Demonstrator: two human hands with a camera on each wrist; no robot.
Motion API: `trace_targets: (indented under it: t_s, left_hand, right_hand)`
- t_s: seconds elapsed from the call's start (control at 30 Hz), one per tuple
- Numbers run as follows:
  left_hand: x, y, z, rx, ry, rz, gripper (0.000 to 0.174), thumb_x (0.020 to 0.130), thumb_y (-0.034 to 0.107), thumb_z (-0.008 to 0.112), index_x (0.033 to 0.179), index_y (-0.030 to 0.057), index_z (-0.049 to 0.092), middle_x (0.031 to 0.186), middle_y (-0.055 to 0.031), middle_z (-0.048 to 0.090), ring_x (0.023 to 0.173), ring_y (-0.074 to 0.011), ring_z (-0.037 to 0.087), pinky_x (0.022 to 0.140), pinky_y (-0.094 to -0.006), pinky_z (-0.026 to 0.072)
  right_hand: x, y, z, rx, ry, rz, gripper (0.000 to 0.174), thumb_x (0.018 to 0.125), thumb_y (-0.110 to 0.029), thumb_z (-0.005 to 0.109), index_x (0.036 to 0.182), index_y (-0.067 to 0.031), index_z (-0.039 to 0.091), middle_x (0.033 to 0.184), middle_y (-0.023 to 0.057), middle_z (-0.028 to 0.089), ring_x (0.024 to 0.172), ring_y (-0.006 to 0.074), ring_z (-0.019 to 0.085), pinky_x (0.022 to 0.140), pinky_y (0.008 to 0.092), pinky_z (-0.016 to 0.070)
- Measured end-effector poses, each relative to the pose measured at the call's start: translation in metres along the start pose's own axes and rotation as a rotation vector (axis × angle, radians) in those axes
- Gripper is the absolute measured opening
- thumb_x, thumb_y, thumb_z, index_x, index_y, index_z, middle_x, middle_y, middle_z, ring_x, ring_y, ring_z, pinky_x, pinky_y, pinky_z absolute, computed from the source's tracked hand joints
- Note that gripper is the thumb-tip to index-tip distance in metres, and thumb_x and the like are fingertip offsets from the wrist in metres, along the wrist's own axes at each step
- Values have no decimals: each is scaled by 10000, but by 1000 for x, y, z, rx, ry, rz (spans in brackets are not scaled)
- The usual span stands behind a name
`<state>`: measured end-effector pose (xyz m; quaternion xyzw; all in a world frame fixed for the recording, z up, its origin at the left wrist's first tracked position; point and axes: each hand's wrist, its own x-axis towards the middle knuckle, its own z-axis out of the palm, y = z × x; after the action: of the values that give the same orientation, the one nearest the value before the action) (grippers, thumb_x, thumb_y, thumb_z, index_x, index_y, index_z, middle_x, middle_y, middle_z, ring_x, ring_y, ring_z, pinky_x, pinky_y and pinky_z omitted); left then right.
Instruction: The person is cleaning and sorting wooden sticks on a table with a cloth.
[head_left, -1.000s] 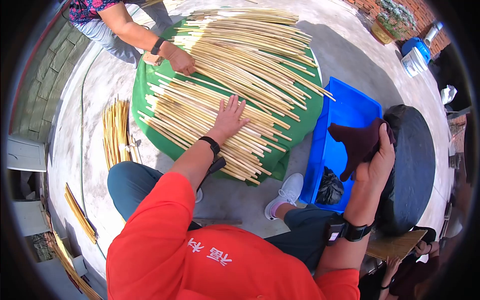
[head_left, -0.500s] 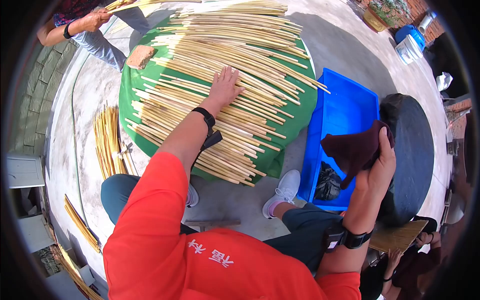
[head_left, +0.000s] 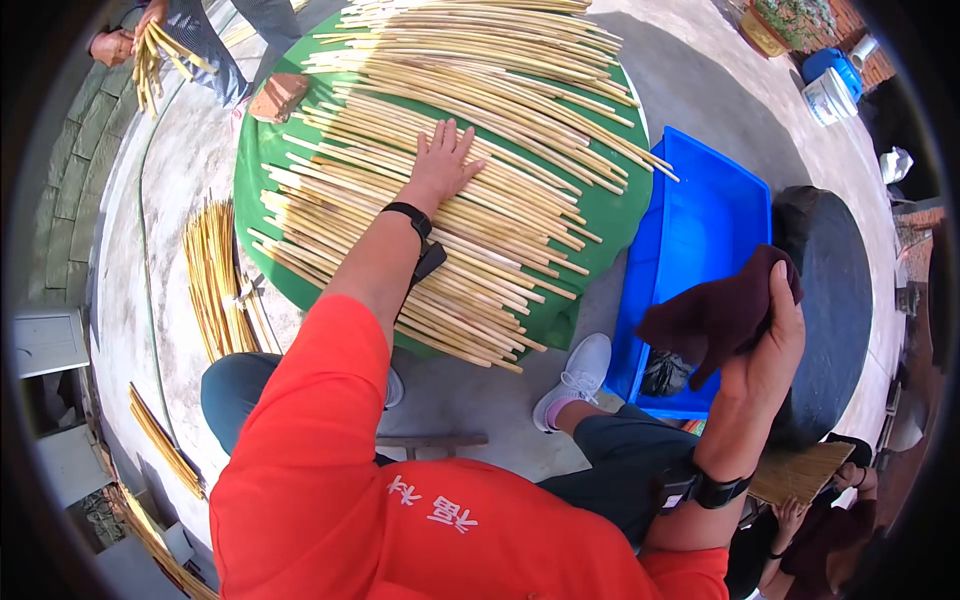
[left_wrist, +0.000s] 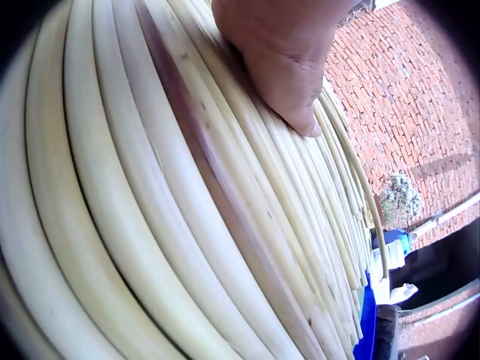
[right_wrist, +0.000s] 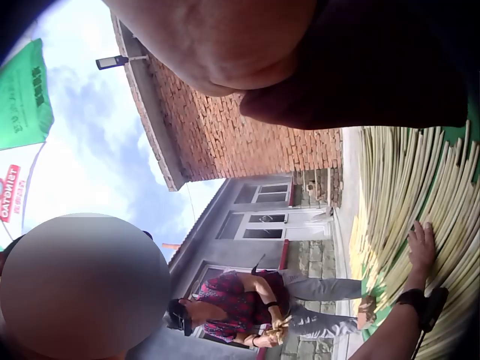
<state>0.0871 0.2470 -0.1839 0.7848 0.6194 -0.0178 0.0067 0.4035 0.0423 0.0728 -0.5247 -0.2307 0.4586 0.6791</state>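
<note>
My left hand rests flat with fingers spread on pale peeled stalks, which lie side by side on a round table with a green cover. In the left wrist view, that hand's thumb side lies against the stalks, one of them streaked purple. Held up at the right, my right hand grips a dark maroon cloth above the blue tub's near end. In the right wrist view the cloth hangs beside the hand.
A brick sits at the table's left edge. A blue tub holding a black plastic bag stands right of the table, beside a black-covered round object. Stalk bundles lie left. Another person stands across, holding stalks.
My left hand has slid away from me, across the stalks to the farther rows. The other person has drawn back from the table with stalks in hand. My right hand still holds the cloth.
</note>
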Motion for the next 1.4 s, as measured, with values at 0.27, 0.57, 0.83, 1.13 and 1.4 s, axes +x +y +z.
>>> trace_targets:
  t_s: [0.27, 0.57, 0.83, 1.13, 1.4]
  left_hand:
    - [-27, 2, -3, 31, -6, -14, 694, 874, 581, 250, 1402, 140, 163, 1440, -179, 132, 1345, -309, 69, 1052, -518, 90]
    - [-39, 6, -14, 21, -94, -29, 685, 881, 547, 291, 1398, 118, 159, 1432, -193, 144, 1339, -320, 86, 1052, -513, 100]
    - [-76, 15, -7, -128, 312, -75, 615, 894, 437, 383, 1367, 68, 244, 1411, -208, 189, 1327, -330, 130, 1053, -509, 87]
    - [-88, 28, 5, -47, 189, -26, 639, 882, 521, 317, 1369, 112, 258, 1397, -204, 238, 1325, -333, 148, 1038, -548, 87]
    - [-76, 28, 7, -31, 120, -41, 686, 874, 554, 297, 1387, 108, 202, 1419, -202, 175, 1337, -326, 96, 1036, -556, 82]
  right_hand:
    - [1, -3, -2, 41, -24, -4, 164, 832, -159, 601, 942, -51, 545, 800, 32, 581, 688, 126, 576, 612, 253, 471]
    - [8, 0, -3, 97, -11, -37, 105, 823, -119, 602, 893, -50, 566, 796, 45, 606, 678, 139, 594, 607, 266, 486]
    - [11, -1, -6, 72, 12, -33, 110, 824, -109, 599, 912, -53, 565, 783, 41, 604, 662, 141, 595, 606, 263, 489]
    - [6, 2, -8, 106, -62, -22, 150, 826, -125, 602, 944, -50, 548, 822, 46, 589, 705, 143, 587, 630, 272, 489]
    - [5, 1, -12, 76, -67, 19, 147, 832, -131, 596, 944, -48, 549, 807, 42, 583, 705, 144, 585, 623, 277, 486]
